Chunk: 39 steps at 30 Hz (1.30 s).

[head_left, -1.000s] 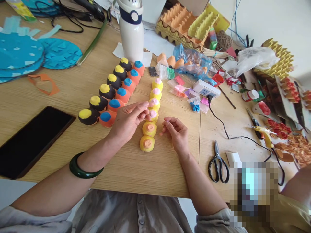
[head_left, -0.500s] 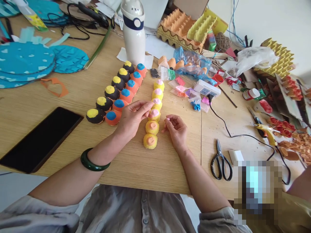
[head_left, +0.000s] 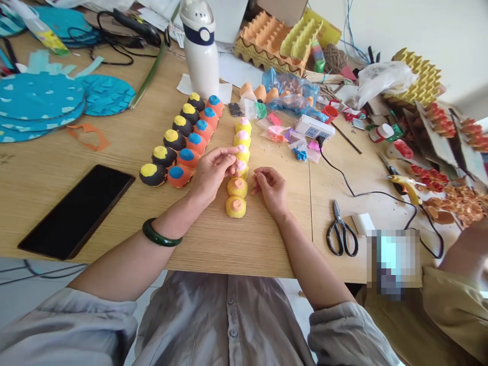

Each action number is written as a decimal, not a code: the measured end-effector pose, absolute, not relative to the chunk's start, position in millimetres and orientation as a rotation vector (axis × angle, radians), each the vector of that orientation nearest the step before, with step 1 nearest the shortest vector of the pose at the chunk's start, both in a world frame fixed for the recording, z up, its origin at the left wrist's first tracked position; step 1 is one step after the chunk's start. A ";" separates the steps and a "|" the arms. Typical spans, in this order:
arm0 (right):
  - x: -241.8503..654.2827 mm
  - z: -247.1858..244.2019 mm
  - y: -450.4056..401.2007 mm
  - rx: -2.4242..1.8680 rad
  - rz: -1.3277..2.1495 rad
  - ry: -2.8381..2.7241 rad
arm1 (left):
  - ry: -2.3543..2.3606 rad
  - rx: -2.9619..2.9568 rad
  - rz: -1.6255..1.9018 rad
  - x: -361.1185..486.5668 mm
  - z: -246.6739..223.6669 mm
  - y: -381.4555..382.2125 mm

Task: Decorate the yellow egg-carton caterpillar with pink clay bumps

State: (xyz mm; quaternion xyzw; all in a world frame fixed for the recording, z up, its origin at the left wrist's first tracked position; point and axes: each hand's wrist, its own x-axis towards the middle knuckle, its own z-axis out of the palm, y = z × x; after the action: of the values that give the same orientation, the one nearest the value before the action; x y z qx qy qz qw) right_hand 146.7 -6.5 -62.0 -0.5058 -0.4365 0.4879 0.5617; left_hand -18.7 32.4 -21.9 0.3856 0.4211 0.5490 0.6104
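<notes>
Two rows of painted egg-carton cups stand on the wooden table [head_left: 213, 244]. My left hand [head_left: 211, 170] hovers at the fourth pink-topped yellow cup [head_left: 241, 169], its curled fingertips touching or nearly touching it. Its fingers hide anything they might hold. My right hand [head_left: 269, 190] is pinched closed just right of the same row, near an orange-topped yellow cup [head_left: 237, 187]. A tiny bit of pink clay is likely between its fingertips, though hard to see. Left of my hands lie orange cups with blue tops [head_left: 188, 157] and black cups with yellow tops [head_left: 174, 140].
A black phone [head_left: 76, 211] lies left, with blue card discs [head_left: 38, 99] beyond it. Ahead stand a white bottle [head_left: 200, 51] and egg cartons [head_left: 270, 40]. Right lie a power strip [head_left: 314, 127], scissors [head_left: 341, 231] and a glue gun [head_left: 406, 187]. A co-worker's sleeve [head_left: 453, 305] intrudes lower right.
The whole scene has shifted up in view as my head moved. My right hand's fingertips have closed further, and the pink bit seen earlier no longer shows clearly.
</notes>
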 end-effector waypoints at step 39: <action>151.2 -60.2 -8.3 -1.166 1.193 -1.009 | 1.069 0.875 0.984 -27.4 0.4 29.7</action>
State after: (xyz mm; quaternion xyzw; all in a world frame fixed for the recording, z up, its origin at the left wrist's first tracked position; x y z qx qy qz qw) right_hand 151.2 -8.3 -60.2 -0.4950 -0.4284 0.5065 0.5611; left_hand -27.4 29.7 0.4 0.3870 0.4727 0.4350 0.6615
